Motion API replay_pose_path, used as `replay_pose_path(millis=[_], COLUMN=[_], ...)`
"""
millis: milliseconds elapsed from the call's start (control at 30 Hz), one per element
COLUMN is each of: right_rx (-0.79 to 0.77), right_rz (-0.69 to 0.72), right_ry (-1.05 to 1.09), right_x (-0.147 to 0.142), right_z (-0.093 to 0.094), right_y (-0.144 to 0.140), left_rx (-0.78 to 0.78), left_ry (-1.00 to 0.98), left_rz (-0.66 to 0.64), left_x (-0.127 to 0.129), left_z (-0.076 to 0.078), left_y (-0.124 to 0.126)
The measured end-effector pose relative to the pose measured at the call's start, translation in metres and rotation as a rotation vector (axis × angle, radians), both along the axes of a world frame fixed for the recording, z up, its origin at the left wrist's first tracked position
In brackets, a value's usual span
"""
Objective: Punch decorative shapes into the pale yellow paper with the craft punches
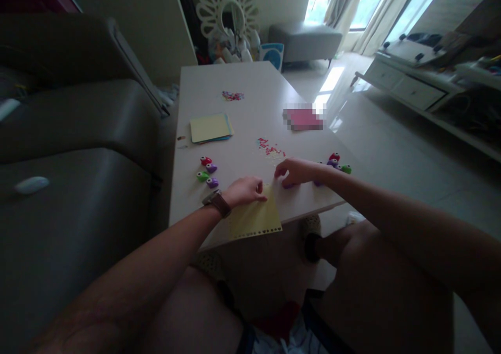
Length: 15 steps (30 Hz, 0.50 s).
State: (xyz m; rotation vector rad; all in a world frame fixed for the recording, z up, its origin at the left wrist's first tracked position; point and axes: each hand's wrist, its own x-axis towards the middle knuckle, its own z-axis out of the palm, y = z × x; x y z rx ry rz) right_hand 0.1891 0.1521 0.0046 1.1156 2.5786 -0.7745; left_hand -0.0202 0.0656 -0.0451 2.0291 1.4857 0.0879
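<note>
On the white table bearing confetti, the left hand bends over yellow paper, right hand beside it, grips unclear.

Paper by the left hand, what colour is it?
The paper is yellow, best in head view.
</note>
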Motion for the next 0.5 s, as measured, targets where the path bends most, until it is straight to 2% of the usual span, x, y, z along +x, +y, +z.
replay_pose_path(millis=[67,133,233,333,500], right_rx=[0.136,0.181,0.104,0.034,0.008], right_rz=[-0.062,-0.092,-0.075,0.008,0.087], right_ry=[0.014,0.02,-0.016,-0.047,-0.107], right_x=[0.0015,0.0039,0.0073,0.0089,0.0089], right_z=[-0.0016,-0.0022,-0.001,0.0001,-0.0012], right_y=[0.0024,0.0051,0.0071,0.0056,0.0011], left_rx=[-0.008,-0.011,-0.006,0.022,0.055], left_ry=[0.003,0.008,0.014,0.01,-0.011], left_rz=[0.006,0.007,0.001,-0.017,-0.038], left_x=[0.0006,0.0011,0.0013,0.0012,0.0013], left_z=[0.0009,0.0022,0.0044,0.0059,0.0044], left_y=[0.0,-0.0001,-0.0007,-0.0016,-0.0024])
